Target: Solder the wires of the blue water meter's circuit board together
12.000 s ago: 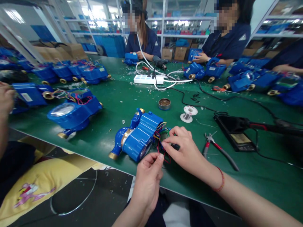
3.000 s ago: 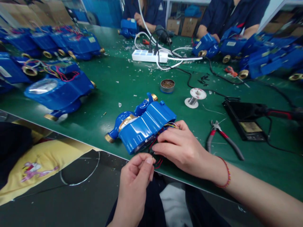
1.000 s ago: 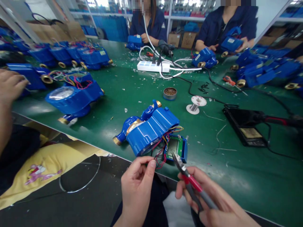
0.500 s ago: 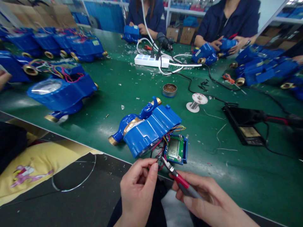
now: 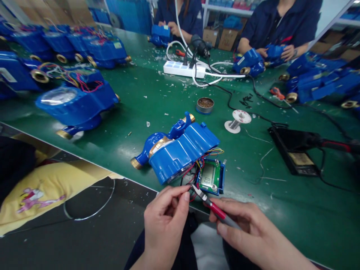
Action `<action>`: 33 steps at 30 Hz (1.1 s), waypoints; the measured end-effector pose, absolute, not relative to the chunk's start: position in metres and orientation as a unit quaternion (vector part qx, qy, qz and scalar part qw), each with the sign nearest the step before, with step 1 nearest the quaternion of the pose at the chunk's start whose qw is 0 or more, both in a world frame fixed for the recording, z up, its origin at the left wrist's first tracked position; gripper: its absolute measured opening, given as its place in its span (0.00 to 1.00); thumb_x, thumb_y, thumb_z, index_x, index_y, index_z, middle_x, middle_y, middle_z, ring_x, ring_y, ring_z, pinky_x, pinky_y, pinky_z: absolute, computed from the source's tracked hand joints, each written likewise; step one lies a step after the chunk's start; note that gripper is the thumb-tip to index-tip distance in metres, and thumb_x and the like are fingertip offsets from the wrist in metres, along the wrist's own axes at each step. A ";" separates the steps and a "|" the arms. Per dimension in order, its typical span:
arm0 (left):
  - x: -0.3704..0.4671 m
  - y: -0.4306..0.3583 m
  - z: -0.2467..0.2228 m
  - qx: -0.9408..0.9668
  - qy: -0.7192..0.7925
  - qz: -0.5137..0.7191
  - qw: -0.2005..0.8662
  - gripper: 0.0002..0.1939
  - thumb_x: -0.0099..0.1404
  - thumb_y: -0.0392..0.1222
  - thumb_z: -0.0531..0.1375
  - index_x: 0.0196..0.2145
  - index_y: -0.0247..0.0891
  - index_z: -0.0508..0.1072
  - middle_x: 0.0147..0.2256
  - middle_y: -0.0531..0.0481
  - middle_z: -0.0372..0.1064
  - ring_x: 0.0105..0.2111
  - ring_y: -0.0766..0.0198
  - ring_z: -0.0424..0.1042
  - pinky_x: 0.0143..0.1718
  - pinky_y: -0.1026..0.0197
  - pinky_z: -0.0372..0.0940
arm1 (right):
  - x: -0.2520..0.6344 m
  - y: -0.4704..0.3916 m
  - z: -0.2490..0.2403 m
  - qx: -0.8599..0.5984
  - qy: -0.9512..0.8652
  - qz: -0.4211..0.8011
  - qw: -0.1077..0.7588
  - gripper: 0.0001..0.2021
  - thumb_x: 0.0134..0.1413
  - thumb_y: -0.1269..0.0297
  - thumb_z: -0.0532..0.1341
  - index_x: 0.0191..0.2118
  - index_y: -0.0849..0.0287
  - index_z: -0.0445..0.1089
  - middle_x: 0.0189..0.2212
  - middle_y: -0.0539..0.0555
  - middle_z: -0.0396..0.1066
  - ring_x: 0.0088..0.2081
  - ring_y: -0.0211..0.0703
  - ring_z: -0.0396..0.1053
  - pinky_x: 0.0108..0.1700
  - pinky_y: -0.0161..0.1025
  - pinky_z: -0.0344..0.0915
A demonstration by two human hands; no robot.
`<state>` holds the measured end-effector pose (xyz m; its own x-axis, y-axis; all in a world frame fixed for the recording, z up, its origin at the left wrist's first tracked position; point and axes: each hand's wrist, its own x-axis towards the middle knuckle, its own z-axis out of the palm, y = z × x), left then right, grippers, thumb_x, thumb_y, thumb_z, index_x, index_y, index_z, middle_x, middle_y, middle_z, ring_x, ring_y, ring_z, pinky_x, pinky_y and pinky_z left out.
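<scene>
My left hand point(image 5: 168, 219) pinches a thin dark wire at the table's front edge. My right hand point(image 5: 244, 228) is closed around red and grey pliers point(image 5: 218, 210), whose metal jaws touch or nearly touch the wire by my left fingertips. Just beyond lies a green circuit board point(image 5: 209, 174) with a small display, set in a blue frame. Coloured wires run from it to the blue meter housing point(image 5: 182, 150), which rests tilted on its side with brass pipe ends showing. The exact contact between jaws and wire is too small to make out.
On the green table point(image 5: 157, 97) are a round tin point(image 5: 205, 105), a solder spool point(image 5: 237, 120), a soldering iron stand point(image 5: 299, 157) and a white power strip point(image 5: 184, 69). Several blue meters stand left and right. Two people across the table hold blue meters.
The view has shifted slightly, so the table items appear a little further right. Both hands keep their holds, and the plier jaws remain by the wire. A hand at the left edge is out of view.
</scene>
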<state>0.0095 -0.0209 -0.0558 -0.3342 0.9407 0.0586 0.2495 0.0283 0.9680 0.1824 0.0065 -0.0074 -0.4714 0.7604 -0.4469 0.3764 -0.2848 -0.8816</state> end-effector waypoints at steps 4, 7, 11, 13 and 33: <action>0.009 -0.020 -0.057 0.467 0.636 0.514 0.336 0.11 0.61 0.42 0.60 0.34 0.31 0.78 0.28 0.48 0.70 0.24 0.76 0.69 0.25 0.79 0.64 | 0.182 0.011 -0.005 -0.486 -0.603 0.619 0.131 0.09 0.52 0.62 0.56 0.32 0.62 0.70 0.35 0.56 0.70 0.40 0.45 0.68 0.37 0.34 0.64; 0.009 -0.019 -0.057 0.462 0.638 0.512 0.343 0.12 0.61 0.42 0.60 0.34 0.30 0.78 0.28 0.48 0.70 0.24 0.76 0.69 0.26 0.79 0.65 | 0.181 0.012 -0.002 -0.490 -0.603 0.613 0.143 0.09 0.51 0.62 0.56 0.30 0.62 0.70 0.34 0.56 0.70 0.39 0.45 0.68 0.35 0.34 0.64; 0.009 -0.018 -0.056 0.454 0.641 0.512 0.348 0.12 0.60 0.43 0.60 0.34 0.29 0.77 0.28 0.47 0.70 0.24 0.76 0.69 0.26 0.79 0.65 | 0.180 0.012 -0.002 -0.487 -0.610 0.605 0.158 0.10 0.51 0.61 0.57 0.28 0.62 0.70 0.32 0.56 0.70 0.38 0.44 0.68 0.35 0.35 0.63; 0.009 -0.019 -0.056 0.455 0.641 0.512 0.346 0.12 0.60 0.43 0.60 0.34 0.30 0.78 0.28 0.47 0.70 0.24 0.76 0.69 0.25 0.79 0.65 | 0.181 0.012 -0.003 -0.483 -0.618 0.598 0.162 0.11 0.52 0.61 0.57 0.27 0.62 0.70 0.32 0.55 0.70 0.38 0.44 0.67 0.37 0.35 0.63; 0.011 -0.019 -0.050 0.426 0.654 0.502 0.372 0.15 0.58 0.46 0.60 0.29 0.26 0.73 0.22 0.48 0.66 0.20 0.75 0.65 0.20 0.78 0.61 | 0.185 0.015 -0.006 -0.457 -0.638 0.604 0.142 0.10 0.55 0.65 0.55 0.32 0.61 0.73 0.31 0.52 0.69 0.40 0.44 0.67 0.45 0.36 0.62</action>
<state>0.0107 -0.0189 -0.0502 -0.3591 0.9314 -0.0586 0.1840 0.1322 0.9740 0.1845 0.0146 -0.0057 -0.5420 0.7541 -0.3709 0.4117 -0.1465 -0.8994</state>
